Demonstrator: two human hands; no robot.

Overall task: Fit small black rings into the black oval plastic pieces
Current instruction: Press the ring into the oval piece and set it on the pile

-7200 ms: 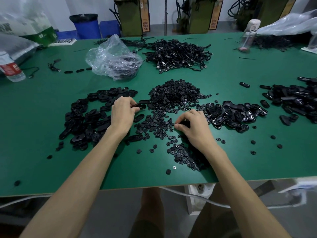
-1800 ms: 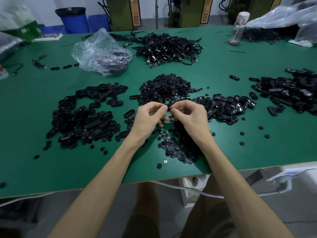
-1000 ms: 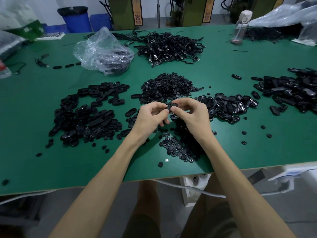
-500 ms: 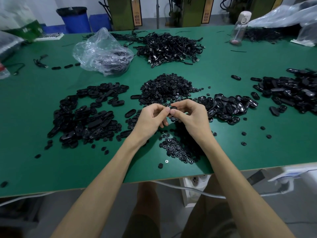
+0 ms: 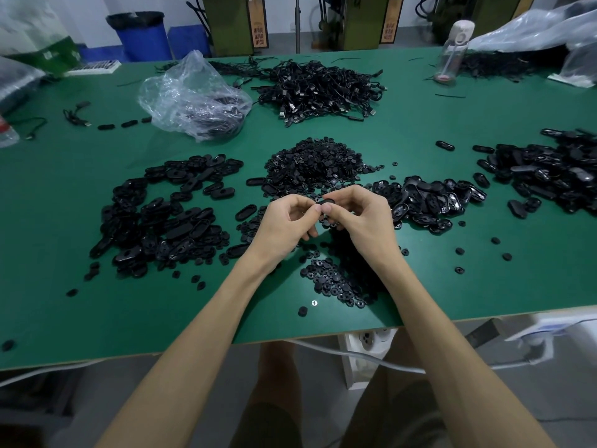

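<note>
Your left hand point(image 5: 286, 223) and right hand point(image 5: 363, 221) are both pinching one black oval piece point(image 5: 328, 202) at the fingertips. Any ring in it is hidden. You're holding it just this side of the ring heap point(image 5: 315, 163), with an oval pile point(image 5: 161, 218) lying left of that heap.

The green table point(image 5: 484, 286) carries a crumpled clear plastic bag point(image 5: 190, 92) toward its far left corner, and just right of it, at the middle of the far edge, a tangled heap of black cables point(image 5: 319, 88). A clear water bottle point(image 5: 452, 50) with a pale lid stands upright near the far right corner beside bulky clear plastic sheeting point(image 5: 533, 30), and a silver screw head point(image 5: 314, 302) sits close to the near edge. Beyond the far edge stand a blue bin point(image 5: 142, 37) and olive-green machines point(image 5: 232, 24); below the near edge hangs a white socket strip point(image 5: 368, 350) with a white cord point(image 5: 387, 365) running past it.
</note>
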